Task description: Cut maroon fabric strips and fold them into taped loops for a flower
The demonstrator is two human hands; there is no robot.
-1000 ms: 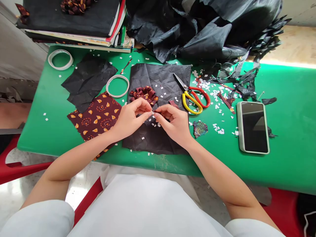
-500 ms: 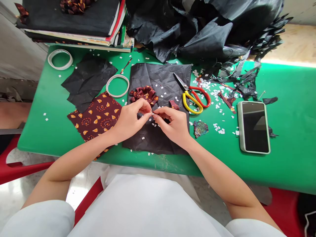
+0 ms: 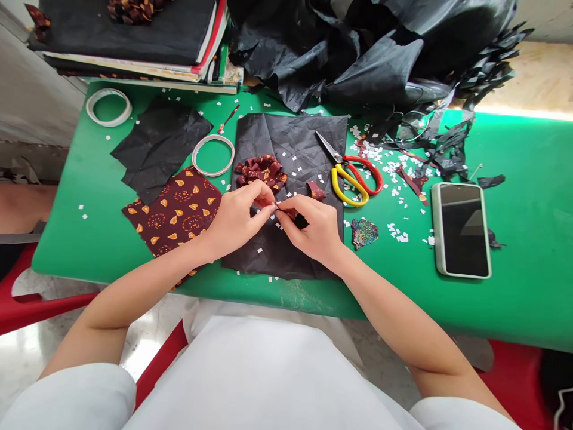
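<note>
My left hand (image 3: 236,216) and my right hand (image 3: 314,227) meet over a black sheet (image 3: 290,149) on the green table (image 3: 528,286). Both pinch one small maroon fabric piece with a bit of white tape (image 3: 278,205) between their fingertips. Just beyond my fingers lies a ruffled maroon fabric flower (image 3: 262,168). A loose maroon scrap (image 3: 316,190) sits to its right. A maroon patterned cloth square (image 3: 176,209) lies under my left wrist side.
Red and yellow scissors (image 3: 351,173) lie right of the flower, a phone (image 3: 463,230) farther right, a glittery scrap (image 3: 363,232) between. Two tape rolls (image 3: 213,155) (image 3: 108,107) and black paper (image 3: 159,143) lie left. Books (image 3: 134,42) and crumpled black sheets (image 3: 367,54) fill the back. White paper bits are scattered around.
Both hands stay pinched together on the small piece; my right hand's fingers have curled in slightly and shifted a little left.
</note>
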